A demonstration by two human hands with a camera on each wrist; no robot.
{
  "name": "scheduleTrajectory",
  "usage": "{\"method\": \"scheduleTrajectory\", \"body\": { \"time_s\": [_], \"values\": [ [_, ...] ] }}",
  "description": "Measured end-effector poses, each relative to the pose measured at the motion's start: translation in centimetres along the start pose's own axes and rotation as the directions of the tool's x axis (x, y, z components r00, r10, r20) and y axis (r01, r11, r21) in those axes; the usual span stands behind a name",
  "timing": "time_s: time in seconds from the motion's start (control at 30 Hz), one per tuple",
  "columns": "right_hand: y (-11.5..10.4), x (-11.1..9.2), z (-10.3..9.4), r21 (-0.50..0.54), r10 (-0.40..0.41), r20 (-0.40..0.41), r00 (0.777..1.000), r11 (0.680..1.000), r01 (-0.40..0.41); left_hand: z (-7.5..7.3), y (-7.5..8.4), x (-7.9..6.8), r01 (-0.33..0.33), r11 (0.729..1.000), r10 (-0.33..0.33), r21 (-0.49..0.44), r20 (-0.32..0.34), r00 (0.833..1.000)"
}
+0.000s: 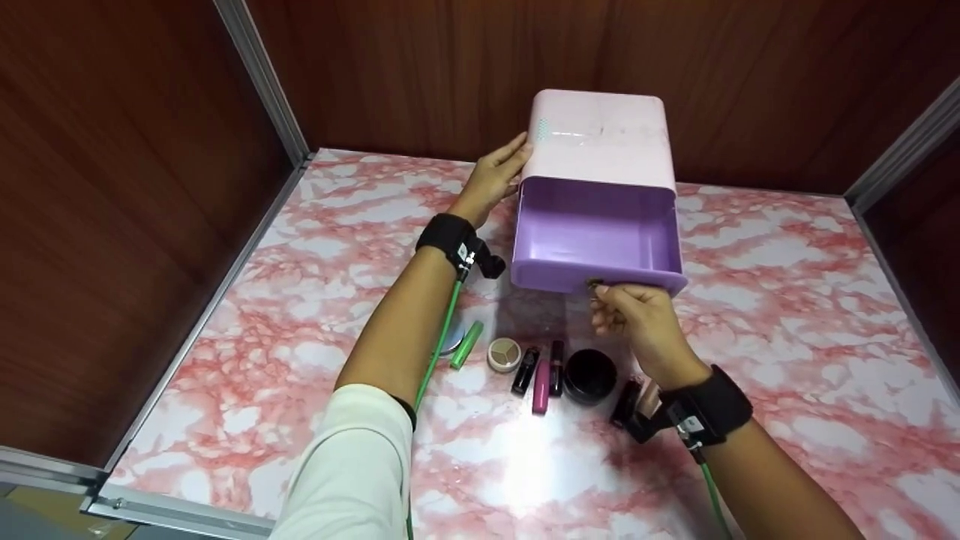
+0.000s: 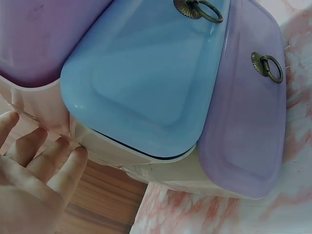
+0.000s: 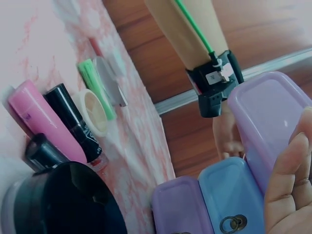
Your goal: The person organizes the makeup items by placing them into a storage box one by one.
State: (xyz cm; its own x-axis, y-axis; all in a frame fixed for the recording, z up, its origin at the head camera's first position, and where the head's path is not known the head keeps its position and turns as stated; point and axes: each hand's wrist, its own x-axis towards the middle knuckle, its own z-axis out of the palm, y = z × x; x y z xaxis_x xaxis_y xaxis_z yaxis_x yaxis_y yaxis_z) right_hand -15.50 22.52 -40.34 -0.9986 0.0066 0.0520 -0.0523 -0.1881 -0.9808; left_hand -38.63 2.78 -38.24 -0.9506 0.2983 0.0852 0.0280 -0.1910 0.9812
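Note:
A small chest of drawers point(image 1: 600, 142) with a pale pink top stands toward the back of the table. Its top purple drawer point(image 1: 592, 232) is pulled well out, and its inside shows bare. My left hand point(image 1: 495, 180) rests on the chest's left side with fingers extended. At the drawer's front, my right hand point(image 1: 645, 326) pinches the ring handle point(image 1: 594, 283) between thumb and finger. In the left wrist view, a blue drawer point(image 2: 151, 78) and a lower purple drawer point(image 2: 246, 112) are closed, each with a brass ring.
Cosmetics lie in front of the chest: a green tube point(image 1: 466, 345), a round three-part palette point(image 1: 504, 355), a pink tube point(image 1: 541, 388), black tubes point(image 1: 526, 371) and a black jar point(image 1: 590, 376). Wooden panels point(image 1: 465, 75) wall the marbled table point(image 1: 247, 360).

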Motion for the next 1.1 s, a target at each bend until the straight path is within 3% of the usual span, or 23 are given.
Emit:
{"method": "scheduleTrajectory", "body": {
  "time_s": [0.37,0.7,0.93,1.1],
  "values": [
    [1.0,-0.6,-0.3,-0.013,0.078,0.019,0.997,0.997,-0.078,-0.2,-0.3,0.0,0.027,0.999,-0.027,-0.026,-0.002,1.0],
    [1.4,-0.7,-0.7,-0.031,0.074,0.063,0.995,0.997,-0.072,-0.1,-0.2,0.0,0.022,1.0,-0.022,0.011,0.001,1.0],
    [1.4,-1.3,-1.2,-0.165,0.048,0.153,0.987,0.986,-0.022,-0.4,-0.5,-0.6,0.028,0.999,-0.028,0.032,0.008,1.0],
    [0.9,-1.8,-1.9,-0.25,0.047,0.145,0.988,0.968,-0.01,-0.8,-1.5,-1.2,0.005,1.0,-0.006,0.025,0.023,1.0]
  ]
}}
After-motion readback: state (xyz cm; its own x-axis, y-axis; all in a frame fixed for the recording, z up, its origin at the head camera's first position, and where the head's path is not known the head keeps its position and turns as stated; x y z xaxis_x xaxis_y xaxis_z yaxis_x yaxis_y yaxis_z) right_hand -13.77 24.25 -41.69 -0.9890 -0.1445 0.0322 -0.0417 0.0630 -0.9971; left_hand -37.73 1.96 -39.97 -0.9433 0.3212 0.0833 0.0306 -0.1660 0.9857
